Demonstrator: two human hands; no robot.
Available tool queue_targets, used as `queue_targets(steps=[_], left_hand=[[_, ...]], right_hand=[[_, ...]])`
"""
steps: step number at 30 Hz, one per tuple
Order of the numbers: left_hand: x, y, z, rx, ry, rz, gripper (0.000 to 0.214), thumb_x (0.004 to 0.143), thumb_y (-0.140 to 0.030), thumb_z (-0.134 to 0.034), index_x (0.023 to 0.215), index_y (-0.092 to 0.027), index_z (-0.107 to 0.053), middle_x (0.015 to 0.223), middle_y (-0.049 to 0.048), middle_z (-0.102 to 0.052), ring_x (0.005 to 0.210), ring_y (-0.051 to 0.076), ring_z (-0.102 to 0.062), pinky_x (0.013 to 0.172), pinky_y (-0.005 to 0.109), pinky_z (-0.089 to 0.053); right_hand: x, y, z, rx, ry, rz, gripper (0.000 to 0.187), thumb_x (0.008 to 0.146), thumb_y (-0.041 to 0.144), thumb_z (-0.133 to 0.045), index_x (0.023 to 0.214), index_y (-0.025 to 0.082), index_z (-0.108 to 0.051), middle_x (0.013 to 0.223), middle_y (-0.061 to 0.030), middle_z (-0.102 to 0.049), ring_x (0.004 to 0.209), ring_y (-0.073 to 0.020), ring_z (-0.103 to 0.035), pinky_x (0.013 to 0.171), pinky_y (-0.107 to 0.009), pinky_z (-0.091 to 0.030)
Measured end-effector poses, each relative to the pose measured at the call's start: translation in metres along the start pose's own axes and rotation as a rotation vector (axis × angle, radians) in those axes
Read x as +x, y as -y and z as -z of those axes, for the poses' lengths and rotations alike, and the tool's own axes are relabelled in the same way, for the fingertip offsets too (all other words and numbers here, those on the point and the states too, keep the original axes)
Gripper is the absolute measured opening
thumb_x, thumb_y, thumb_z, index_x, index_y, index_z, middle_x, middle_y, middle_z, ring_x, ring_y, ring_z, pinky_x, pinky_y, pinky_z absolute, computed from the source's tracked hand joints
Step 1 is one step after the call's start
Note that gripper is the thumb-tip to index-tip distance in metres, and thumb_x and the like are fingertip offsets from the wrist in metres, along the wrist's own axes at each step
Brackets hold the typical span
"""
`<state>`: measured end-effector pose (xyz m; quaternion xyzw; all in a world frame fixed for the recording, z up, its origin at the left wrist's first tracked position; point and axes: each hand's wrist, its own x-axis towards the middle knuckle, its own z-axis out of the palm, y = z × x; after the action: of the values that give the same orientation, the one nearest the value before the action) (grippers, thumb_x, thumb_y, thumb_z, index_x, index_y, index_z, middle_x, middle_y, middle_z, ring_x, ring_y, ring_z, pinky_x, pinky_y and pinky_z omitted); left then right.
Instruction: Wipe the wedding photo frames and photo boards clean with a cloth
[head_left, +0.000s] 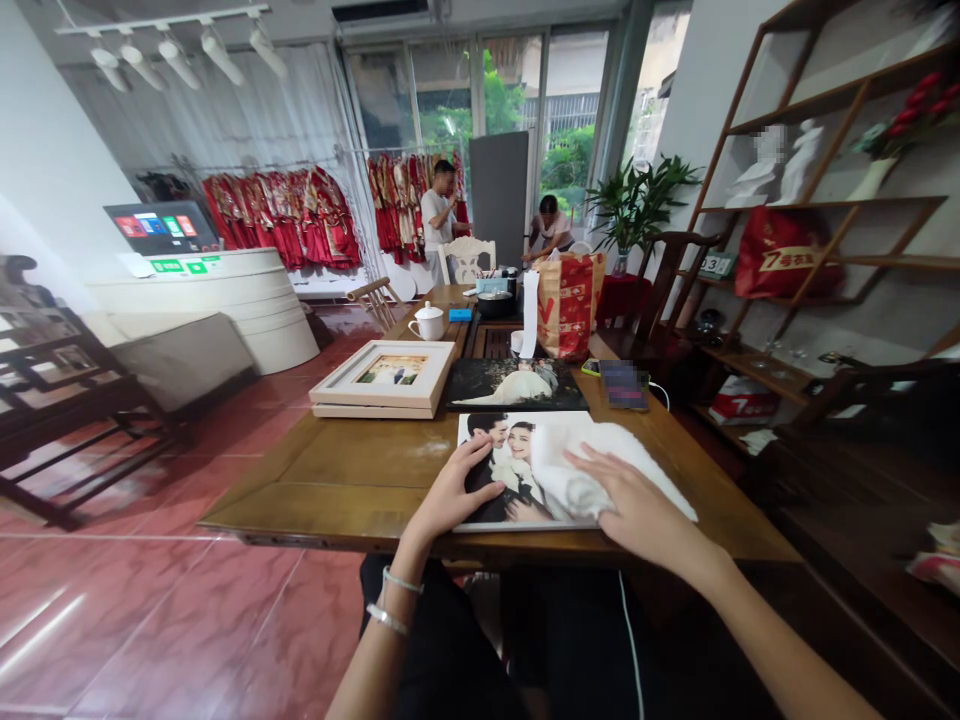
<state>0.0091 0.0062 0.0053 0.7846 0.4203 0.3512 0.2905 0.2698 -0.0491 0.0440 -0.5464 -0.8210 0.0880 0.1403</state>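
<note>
A wedding photo panel (504, 505) showing a couple lies flat near the front edge of the wooden table. On its left part rests my left hand (457, 490), fingers stretched out and thumb apart, touching the picture surface and left edge. A white cloth (637, 455) covers the panel's right part and hangs past its right side. My right hand (626, 495) presses on this cloth, with a bunched fold by the thumb and fingertips. Just beyond lies a dark photo panel (480, 385) with a figure in a white gown.
Pale picture frames (330, 395) are stacked on the left. Behind stand a white lidded mug (429, 322), a dark pot (495, 305) and a red-and-tan paper bag (574, 310). A phone (624, 385) with a cable lies right. Two people are at the far end near a grey board (499, 195).
</note>
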Motion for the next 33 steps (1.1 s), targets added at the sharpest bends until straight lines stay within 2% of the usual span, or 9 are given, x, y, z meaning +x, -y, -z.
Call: queue_targets(steps=[3,7,12,15,20,24,27,30,33], left_hand=[[0.001,0.005,-0.001,-0.024,-0.021,-0.037,0.042,0.088,-0.029,-0.053,0.129,-0.020,-0.054,0.143,0.0095,-0.045,0.136,0.023,-0.035,0.116,0.044,-0.023],[0.003,0.014,-0.003,-0.087,-0.046,-0.075,0.037,0.093,-0.023,-0.042,0.126,-0.021,-0.057,0.141,0.0085,-0.048,0.135,0.021,-0.038,0.115,0.043,-0.023],[0.004,0.018,-0.003,-0.144,-0.059,-0.111,0.036,0.090,-0.019,-0.046,0.123,-0.022,-0.061,0.138,0.0077,-0.051,0.132,0.022,-0.042,0.114,0.043,-0.027],[0.004,0.019,-0.004,-0.141,-0.064,-0.100,0.038,0.089,-0.016,-0.045,0.123,-0.022,-0.060,0.138,0.0079,-0.051,0.131,0.023,-0.043,0.114,0.043,-0.028],[0.004,0.021,-0.004,-0.100,-0.049,-0.078,0.041,0.090,-0.013,-0.039,0.126,-0.020,-0.057,0.141,0.0079,-0.048,0.134,0.020,-0.039,0.116,0.043,-0.023],[0.005,0.022,-0.005,-0.096,-0.041,-0.076,0.041,0.091,-0.013,-0.038,0.127,-0.020,-0.056,0.142,0.0074,-0.046,0.136,0.020,-0.037,0.116,0.043,-0.022],[0.005,0.023,-0.005,-0.101,-0.040,-0.082,0.041,0.091,-0.013,-0.038,0.127,-0.021,-0.056,0.142,0.0073,-0.046,0.136,0.019,-0.037,0.116,0.043,-0.022],[0.005,0.023,-0.005,-0.101,-0.028,-0.088,0.042,0.091,-0.013,-0.037,0.128,-0.020,-0.055,0.143,0.0080,-0.045,0.137,0.019,-0.035,0.116,0.043,-0.021],[0.005,0.021,-0.005,-0.091,-0.034,-0.085,0.041,0.091,-0.013,-0.037,0.128,-0.020,-0.055,0.142,0.0086,-0.046,0.136,0.020,-0.036,0.116,0.044,-0.022]], right_hand=[[0.033,-0.009,-0.004,-0.038,-0.041,-0.136,0.056,0.076,0.017,-0.045,0.131,0.004,-0.051,0.143,-0.0147,-0.043,0.138,-0.0328,-0.024,0.112,-0.051,-0.020],[0.051,0.015,-0.014,-0.034,-0.047,-0.128,0.055,0.083,0.030,-0.047,0.130,0.003,-0.051,0.143,-0.0196,-0.041,0.137,-0.0405,-0.019,0.109,-0.061,-0.014],[0.007,0.064,-0.017,0.085,0.060,0.199,0.067,0.069,0.015,-0.049,0.135,0.013,-0.048,0.147,-0.0081,-0.038,0.141,-0.0309,-0.014,0.114,-0.053,-0.005],[-0.025,0.071,-0.008,0.154,0.120,0.259,0.072,0.065,0.011,-0.046,0.137,0.016,-0.046,0.146,-0.0041,-0.039,0.141,-0.0248,-0.017,0.116,-0.047,-0.010],[-0.034,0.034,0.001,0.164,0.055,0.125,0.061,0.074,0.012,-0.046,0.134,0.020,-0.050,0.142,-0.0042,-0.044,0.137,-0.0242,-0.030,0.114,-0.046,-0.022],[-0.004,-0.014,-0.005,0.113,-0.067,0.033,0.063,0.071,0.013,-0.049,0.133,0.019,-0.050,0.142,-0.0056,-0.046,0.136,-0.0250,-0.031,0.115,-0.047,-0.018],[0.030,-0.043,-0.007,0.074,-0.081,0.010,0.065,0.071,0.014,-0.050,0.135,0.022,-0.047,0.144,-0.0038,-0.042,0.138,-0.0239,-0.027,0.115,-0.047,-0.015],[0.061,-0.053,-0.007,0.044,-0.086,-0.052,0.063,0.074,0.016,-0.048,0.137,0.017,-0.045,0.146,-0.0083,-0.040,0.139,-0.0259,-0.025,0.114,-0.049,-0.014],[0.073,-0.040,-0.008,0.037,-0.088,-0.057,0.061,0.073,0.016,-0.048,0.134,0.015,-0.048,0.145,-0.0106,-0.042,0.139,-0.0288,-0.023,0.113,-0.054,-0.011]])
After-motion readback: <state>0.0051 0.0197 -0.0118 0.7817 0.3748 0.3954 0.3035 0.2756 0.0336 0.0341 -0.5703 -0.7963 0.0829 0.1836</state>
